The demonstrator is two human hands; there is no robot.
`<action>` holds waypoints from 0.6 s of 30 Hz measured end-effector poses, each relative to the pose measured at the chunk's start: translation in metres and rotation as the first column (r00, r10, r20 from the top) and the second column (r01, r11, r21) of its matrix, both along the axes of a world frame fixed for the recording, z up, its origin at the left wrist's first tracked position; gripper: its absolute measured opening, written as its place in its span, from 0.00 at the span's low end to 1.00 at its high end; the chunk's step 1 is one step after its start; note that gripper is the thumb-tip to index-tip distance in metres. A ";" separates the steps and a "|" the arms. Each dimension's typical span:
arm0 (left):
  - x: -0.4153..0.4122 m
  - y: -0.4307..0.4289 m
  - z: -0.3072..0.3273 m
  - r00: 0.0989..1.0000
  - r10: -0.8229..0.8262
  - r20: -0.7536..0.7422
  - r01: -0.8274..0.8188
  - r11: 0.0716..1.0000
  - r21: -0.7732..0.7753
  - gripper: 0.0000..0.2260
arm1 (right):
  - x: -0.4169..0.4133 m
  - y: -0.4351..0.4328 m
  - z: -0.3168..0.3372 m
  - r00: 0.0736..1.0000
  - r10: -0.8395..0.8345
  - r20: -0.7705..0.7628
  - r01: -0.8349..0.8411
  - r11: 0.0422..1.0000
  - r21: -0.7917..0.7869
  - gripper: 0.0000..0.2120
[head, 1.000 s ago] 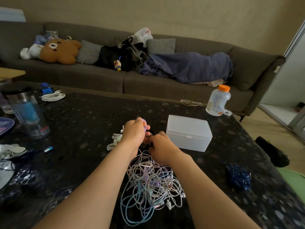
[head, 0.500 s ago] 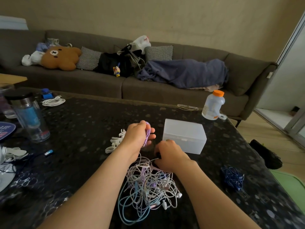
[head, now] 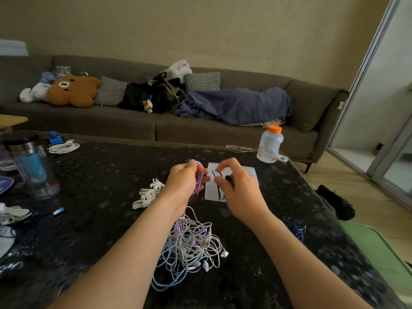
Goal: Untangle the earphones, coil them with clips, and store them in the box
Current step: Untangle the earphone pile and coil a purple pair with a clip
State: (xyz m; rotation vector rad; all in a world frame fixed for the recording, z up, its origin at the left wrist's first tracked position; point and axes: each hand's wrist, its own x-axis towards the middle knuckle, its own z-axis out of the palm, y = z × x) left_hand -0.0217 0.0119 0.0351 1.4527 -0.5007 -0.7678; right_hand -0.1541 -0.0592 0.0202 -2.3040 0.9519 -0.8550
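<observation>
Home living room, long grey sofa point(head: 156, 123), teddy bear cushion point(head: 73, 91), blanket point(head: 234, 105)

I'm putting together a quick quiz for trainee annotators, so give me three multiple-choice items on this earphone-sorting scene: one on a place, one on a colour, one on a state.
1. Where does the pile of white plastic clips lie?
A) on the dark speckled table, left of the left hand
B) on a wooden chair
C) on a shelf

2. What colour is the cap of the clear plastic bottle?
A) green
B) black
C) orange

3. What is the left hand doing?
A) lying flat on the table
B) gripping a coiled purple earphone cable
C) lifting the bottle

Answers: 1 A, the clips sit on the table beside that hand. 2 C, the cap is bright orange. 3 B, the fingers curl round the purple loops.
</observation>
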 end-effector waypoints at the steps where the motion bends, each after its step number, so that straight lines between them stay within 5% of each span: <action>1: -0.003 0.001 0.001 1.000 -0.016 0.002 0.016 1.000 -0.008 0.17 | -0.003 0.002 0.003 0.997 -0.001 0.075 -0.002 0.999 0.047 0.11; 7: -0.014 0.004 0.005 0.995 -0.091 0.045 0.092 0.995 -0.025 0.17 | -0.015 0.011 0.018 0.912 0.019 0.410 -0.130 0.961 0.244 0.17; 12: -0.021 0.008 0.007 0.984 -0.154 0.090 0.156 0.988 -0.020 0.16 | -0.020 0.009 0.013 0.915 0.039 0.402 -0.143 0.962 0.232 0.11; 18: -0.025 0.006 0.007 0.983 -0.135 0.122 0.137 0.991 -0.004 0.15 | -0.022 0.006 0.013 0.942 -0.015 0.334 -0.075 0.964 0.254 0.20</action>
